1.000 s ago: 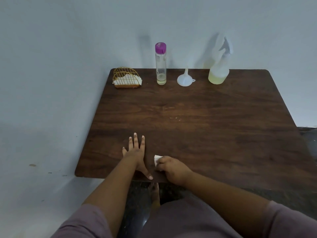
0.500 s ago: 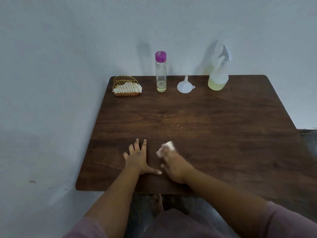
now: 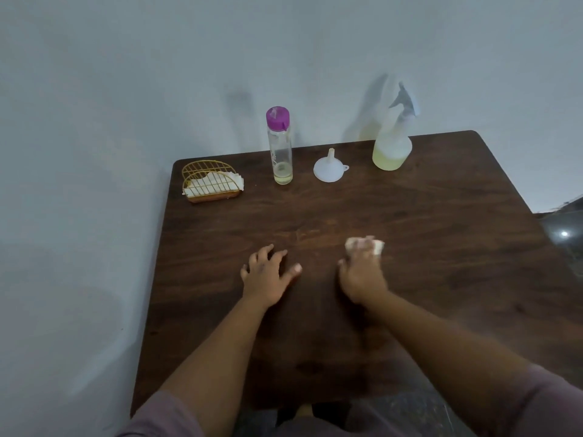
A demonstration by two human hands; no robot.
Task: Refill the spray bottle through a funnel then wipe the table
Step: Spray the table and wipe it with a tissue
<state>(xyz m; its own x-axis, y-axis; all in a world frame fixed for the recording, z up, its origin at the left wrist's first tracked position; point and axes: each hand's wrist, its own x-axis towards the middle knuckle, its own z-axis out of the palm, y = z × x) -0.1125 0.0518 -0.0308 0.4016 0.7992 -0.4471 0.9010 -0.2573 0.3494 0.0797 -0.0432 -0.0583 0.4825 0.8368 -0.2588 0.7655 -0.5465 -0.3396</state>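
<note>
My right hand (image 3: 361,272) presses a small white tissue (image 3: 378,246) onto the dark wooden table (image 3: 441,234) near its middle; the tissue shows at both sides of the fingertips. My left hand (image 3: 268,274) rests on the table to the left, its fingers spread and slightly bent. At the back edge stand a translucent spray bottle (image 3: 392,140) with yellowish liquid, a white funnel (image 3: 329,167) lying mouth down, and a tall clear bottle with a purple cap (image 3: 279,146) that holds a little liquid.
A gold wire napkin holder (image 3: 211,181) with white tissues sits at the table's back left corner. A pale wall runs behind and to the left. Dark floor shows past the right edge.
My right hand has slid the tissue away from the front edge, forward and to the right. My left hand has moved forward a little and its fingers have bent.
</note>
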